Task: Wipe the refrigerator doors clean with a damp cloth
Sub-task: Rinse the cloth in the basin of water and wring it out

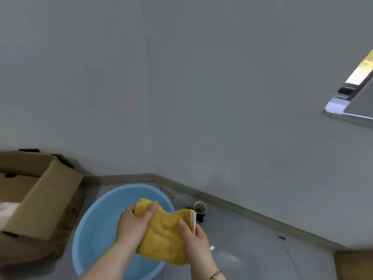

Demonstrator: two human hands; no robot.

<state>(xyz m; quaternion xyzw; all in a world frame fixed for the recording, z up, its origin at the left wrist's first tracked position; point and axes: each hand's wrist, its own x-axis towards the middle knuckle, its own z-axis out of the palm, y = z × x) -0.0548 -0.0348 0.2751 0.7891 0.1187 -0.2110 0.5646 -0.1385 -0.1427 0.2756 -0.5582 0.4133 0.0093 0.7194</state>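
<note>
While both hands grip the cloth (165, 235), it overhangs the basin's (94, 225) rim.

No text, label, brand, number or sign can be read here

1. A round blue basin (96, 229) sits on the grey floor (252, 249).
2. An open cardboard box (40, 199) stands just beside the basin's left, flaps raised.
3. A paper cup (200, 207) is near the baseboard (242, 210), possibly lying tipped.
4. A window (355, 85) breaks the grey wall (181, 87) at upper right.
</note>
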